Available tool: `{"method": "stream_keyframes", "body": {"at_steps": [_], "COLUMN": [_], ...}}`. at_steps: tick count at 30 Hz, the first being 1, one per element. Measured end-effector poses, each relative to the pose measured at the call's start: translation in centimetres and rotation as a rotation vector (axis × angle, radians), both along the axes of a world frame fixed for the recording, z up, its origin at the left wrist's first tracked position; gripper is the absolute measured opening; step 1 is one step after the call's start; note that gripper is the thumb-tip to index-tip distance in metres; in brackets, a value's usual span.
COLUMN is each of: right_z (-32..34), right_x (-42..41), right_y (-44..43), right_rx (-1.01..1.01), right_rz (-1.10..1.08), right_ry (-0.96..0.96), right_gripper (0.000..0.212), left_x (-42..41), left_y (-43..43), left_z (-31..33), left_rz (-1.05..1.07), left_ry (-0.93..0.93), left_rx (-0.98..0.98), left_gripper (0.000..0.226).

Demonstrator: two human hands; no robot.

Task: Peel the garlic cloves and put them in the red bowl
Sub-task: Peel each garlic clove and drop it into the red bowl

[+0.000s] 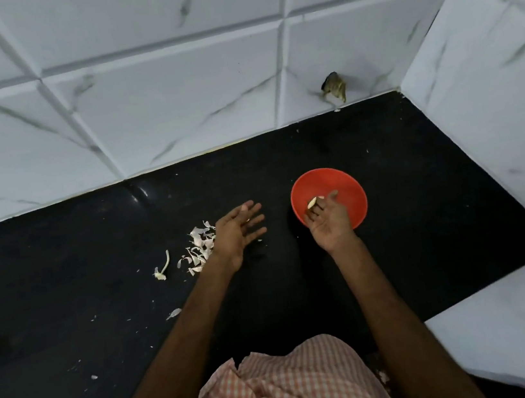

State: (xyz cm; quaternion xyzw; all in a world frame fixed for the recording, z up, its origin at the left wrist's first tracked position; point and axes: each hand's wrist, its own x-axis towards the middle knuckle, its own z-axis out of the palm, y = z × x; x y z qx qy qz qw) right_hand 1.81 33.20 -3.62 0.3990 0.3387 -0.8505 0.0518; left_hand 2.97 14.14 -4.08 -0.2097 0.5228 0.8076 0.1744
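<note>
Garlic clove (313,203) seemingly over red bowl (348,183).

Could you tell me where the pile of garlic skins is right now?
In the head view, the garlic skins lie on the black counter, just left of the left hand, with a garlic stem further left.

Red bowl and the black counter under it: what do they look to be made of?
Red bowl: probably plastic. It has a uniform orange-red colour, a thin rim and a dull sheen with no metallic glare.
Black counter: likely polished stone, perhaps granite. It is a dark slab with a glossy highlight near its far edge, but the picture is too soft to show any grain.
</note>
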Motion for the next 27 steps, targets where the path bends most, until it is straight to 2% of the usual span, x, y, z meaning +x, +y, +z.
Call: {"method": "stream_keyframes", "body": {"at_steps": [3, 6, 8, 11, 14, 17, 19, 21, 22, 24, 26, 27], "right_z": [0.0, -0.1, -0.7, -0.7, -1.0, -1.2, -1.2, -1.4, -1.6, -2.3, -3.6, -4.6], "right_x": [-0.1, 0.2, 0.0, -0.2, -0.1, 0.8, 1.9, 3.1, 3.6, 4.3, 4.9, 5.2], "right_y": [-0.4, -1.8, -2.8, -4.2, -5.4, -6.5, -7.5, -8.8, -9.7, -11.5, -13.2, -13.8], "right_rx": [0.331, 0.813, 1.004, 1.038, 1.053, 1.107, 1.35, 1.592, 1.61, 1.51, 1.481, 1.507], "right_rz": [0.227, 0.628, 0.761, 0.765, 0.803, 0.835, 0.783, 0.679, 0.709, 0.993, 1.339, 1.435], "right_ry": [-0.066, -0.022, 0.032, 0.049, 0.094, 0.14, 0.225, 0.445, 0.564, 0.682, 0.669, 0.652], "right_gripper": [0.066, 0.032, 0.026, 0.021, 0.025, 0.025, 0.029, 0.036, 0.035, 0.031, 0.035, 0.037], "left_x": [0.2, 0.4, 1.0, 2.5, 3.6, 4.4, 5.2, 5.9, 6.2, 6.8, 7.1, 7.2], "left_y": [-3.0, -7.5, -9.7, -11.1, -11.3, -11.5, -11.6, -11.6, -11.5, -11.2, -11.1, -11.1], "left_z": [-0.4, -1.8, -2.8, -3.6, -4.2, -4.7, -4.9, -5.1, -5.3, -5.5, -5.7, -5.8], "left_rz": [0.105, 0.198, 0.229, 0.201, 0.122, -0.059, -0.187, -0.278, -0.332, -0.433, -0.476, -0.483], "left_ry": [0.058, 0.147, 0.168, 0.175, 0.197, 0.273, 0.291, 0.29, 0.287, 0.278, 0.277, 0.28], "left_rx": [-0.114, -0.336, -0.459, -0.594, -0.685, -0.879, -1.03, -1.128, -1.166, -1.247, -1.297, -1.309], "left_gripper": [0.024, 0.022, 0.024, 0.023, 0.023, 0.026, 0.022, 0.02, 0.021, 0.027, 0.031, 0.032]}}
